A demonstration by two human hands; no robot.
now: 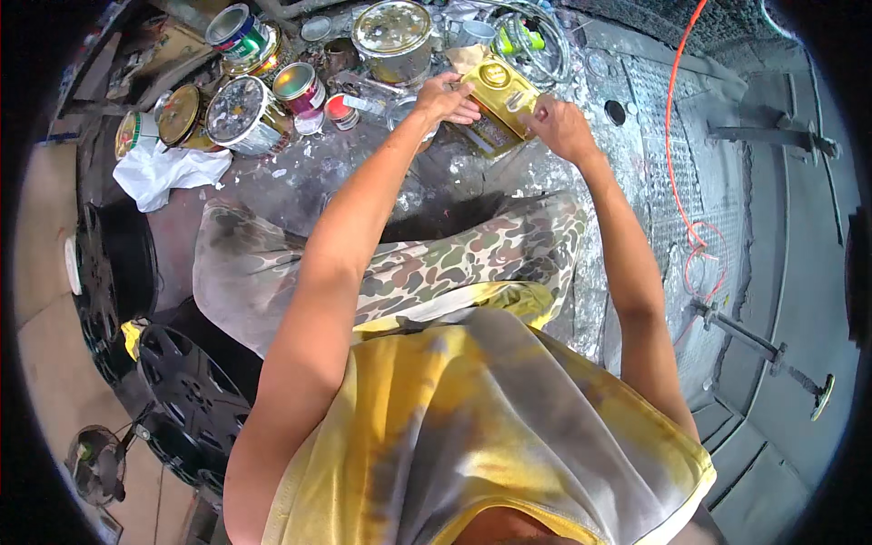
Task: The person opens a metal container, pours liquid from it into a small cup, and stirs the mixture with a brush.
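A rectangular gold metal can (498,138) stands on the paint-stained floor in front of me, with a round cap on its top and a small handle beside it. Against the can's left edge rests my left hand (447,100), open, its fingers stretched out and apart. My right hand (563,127) is closed at the can's right edge, close to the handle; its curled fingertips hide what they grip, if anything. Just left of the can, partly behind my left wrist, is a round clear container (400,113). A piece of brown paper (466,58) lies behind the can.
Paint cans and a lidded bucket (392,41) crowd the far left, with a paint-crusted bucket (243,113) and a white plastic bag (173,173). Coiled hose (554,54) lies behind. An orange hose (670,118) runs down the right. Black wheel rims (186,381) stand left.
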